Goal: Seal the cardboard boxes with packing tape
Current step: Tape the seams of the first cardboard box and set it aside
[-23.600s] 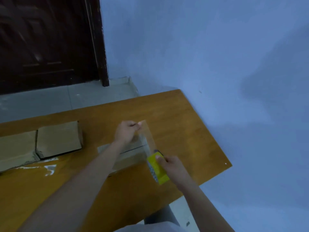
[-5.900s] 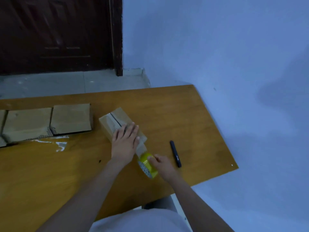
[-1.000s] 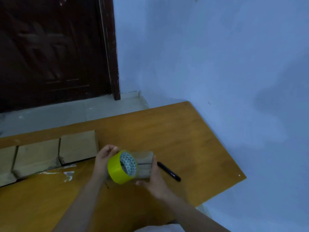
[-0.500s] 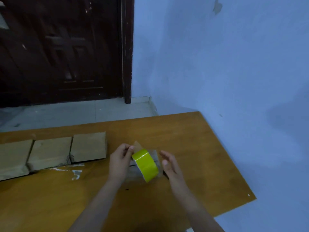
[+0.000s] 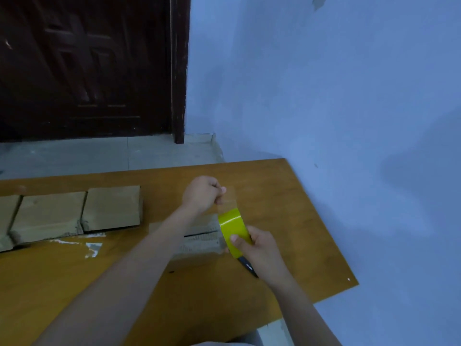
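Over the near right part of the counter (image 5: 287,196), we hold the yellow tape roll (image 5: 233,229) in our right hand (image 5: 259,248), fingers curled round its rim with the thumb on its face. Our left hand (image 5: 203,194) pinches the free end of the clear strip (image 5: 230,201) and has it stretched up and away from the roll. Held apart like this, the strip looks taut and off the cardboard, which we judge keeps it from sticking before it is lined up.

The open box (image 5: 199,237) lies on the counter just under our left forearm, touching or nearly touching the roll, its dark flap seam facing up. That seam is probably where the strip belongs.

A row of boxes (image 5: 74,212) sits well apart to the left, flaps closed; whether they are taped we cannot tell. A black pen (image 5: 248,267) lies partly hidden beneath our right hand.

The counter's right edge runs close by the wall (image 5: 349,121), so room to swing the roll outward is limited; the bare wood beyond the box gives more freedom.
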Motion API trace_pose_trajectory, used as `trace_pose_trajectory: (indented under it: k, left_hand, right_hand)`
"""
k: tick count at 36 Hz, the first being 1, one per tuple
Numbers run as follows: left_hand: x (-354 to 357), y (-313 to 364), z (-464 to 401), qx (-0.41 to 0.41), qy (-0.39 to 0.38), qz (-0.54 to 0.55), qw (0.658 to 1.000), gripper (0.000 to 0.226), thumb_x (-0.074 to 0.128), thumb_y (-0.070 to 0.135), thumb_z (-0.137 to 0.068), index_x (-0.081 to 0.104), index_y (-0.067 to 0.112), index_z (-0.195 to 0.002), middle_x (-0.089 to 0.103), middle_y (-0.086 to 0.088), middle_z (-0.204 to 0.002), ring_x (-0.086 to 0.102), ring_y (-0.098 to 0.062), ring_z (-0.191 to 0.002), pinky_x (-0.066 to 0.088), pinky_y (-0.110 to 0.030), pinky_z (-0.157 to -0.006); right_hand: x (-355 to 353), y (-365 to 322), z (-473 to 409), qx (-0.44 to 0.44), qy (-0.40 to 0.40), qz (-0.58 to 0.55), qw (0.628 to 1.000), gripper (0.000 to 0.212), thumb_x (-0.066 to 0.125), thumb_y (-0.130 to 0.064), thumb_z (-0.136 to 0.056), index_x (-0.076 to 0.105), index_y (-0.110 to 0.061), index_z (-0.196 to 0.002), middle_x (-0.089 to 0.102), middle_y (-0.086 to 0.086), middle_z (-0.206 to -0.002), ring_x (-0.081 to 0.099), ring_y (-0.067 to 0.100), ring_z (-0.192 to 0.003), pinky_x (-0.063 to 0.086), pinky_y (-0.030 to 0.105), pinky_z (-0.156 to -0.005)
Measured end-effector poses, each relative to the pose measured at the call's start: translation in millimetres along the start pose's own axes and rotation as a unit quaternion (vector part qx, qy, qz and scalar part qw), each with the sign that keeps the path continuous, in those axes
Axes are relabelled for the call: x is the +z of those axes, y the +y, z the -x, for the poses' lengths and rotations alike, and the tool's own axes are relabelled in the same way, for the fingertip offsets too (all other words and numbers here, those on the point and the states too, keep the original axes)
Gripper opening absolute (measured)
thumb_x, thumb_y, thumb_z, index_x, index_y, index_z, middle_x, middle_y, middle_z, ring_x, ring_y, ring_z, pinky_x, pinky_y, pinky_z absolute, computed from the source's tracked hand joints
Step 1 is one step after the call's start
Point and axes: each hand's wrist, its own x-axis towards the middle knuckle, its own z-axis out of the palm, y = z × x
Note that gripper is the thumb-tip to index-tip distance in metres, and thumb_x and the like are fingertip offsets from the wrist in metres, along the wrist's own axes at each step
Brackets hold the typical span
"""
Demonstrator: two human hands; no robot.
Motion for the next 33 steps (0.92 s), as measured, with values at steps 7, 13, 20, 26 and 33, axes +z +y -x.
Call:
trace_pose_trajectory:
  k: [7, 13, 20, 26, 33]
  left_hand:
    - [11, -30, 3, -0.031, -0.009, -0.103, 0.994, 0.024, 0.063, 0.03, -0.09, 0.067, 0.014, -0.072, 0.062, -0.004, -0.073, 0.055, -0.022, -0.074, 0.033, -0.029, -0.058]
    - [35, -64, 15, -0.035, 0.055, -0.04, 0.997, 0.022, 0.064, 0.029, -0.09, 0.07, 0.009, -0.084, 0.065, -0.012, -0.076, 0.059, -0.028, -0.076, 0.037, -0.033, -0.06]
    - [34, -68, 7, -0.055, 0.048, 0.013, 0.997, 0.022, 0.063, 0.029, -0.09, 0.067, 0.011, -0.077, 0.063, -0.011, -0.071, 0.057, -0.028, -0.068, 0.034, -0.03, -0.058]
    - [26, -71, -6, -0.088, 0.042, 0.056, 0.994, 0.019, 0.067, 0.034, -0.085, 0.069, 0.019, -0.073, 0.066, -0.003, -0.076, 0.06, -0.024, -0.077, 0.039, -0.031, -0.067]
    - [31, -69, -6, -0.09, 0.037, -0.003, 0.995, 0.024, 0.063, 0.038, -0.089, 0.064, 0.027, -0.068, 0.067, 0.004, -0.076, 0.059, -0.017, -0.075, 0.039, -0.029, -0.065]
  right_hand:
    - [15, 23, 11, 0.125, 0.0, 0.035, 0.992, 0.039, 0.051, -0.055, -0.073, 0.066, -0.023, -0.057, 0.066, 0.0, -0.057, 0.067, 0.022, -0.062, 0.053, 0.041, -0.067]
    - [24, 23, 13, 0.137, -0.022, 0.05, 0.989, 0.044, 0.055, -0.043, -0.09, 0.061, -0.016, -0.056, 0.06, -0.009, -0.044, 0.062, 0.011, -0.05, 0.051, 0.028, -0.057]
    - [31, 28, 6, 0.13, -0.06, 0.066, 0.987, 0.033, 0.052, -0.034, -0.096, 0.054, -0.02, -0.066, 0.057, -0.008, -0.049, 0.054, 0.0, -0.045, 0.045, 0.02, -0.051]
    - [33, 38, 9, 0.101, -0.135, -0.028, 0.985, 0.025, 0.054, -0.043, -0.09, 0.059, -0.019, -0.088, 0.06, -0.008, -0.077, 0.059, 0.008, -0.074, 0.05, 0.027, -0.068]
    - [16, 38, 10, 0.079, -0.06, -0.063, 0.993, 0.02, 0.05, -0.032, -0.094, 0.057, -0.015, -0.086, 0.056, 0.006, -0.074, 0.054, 0.014, -0.065, 0.045, 0.024, -0.058]
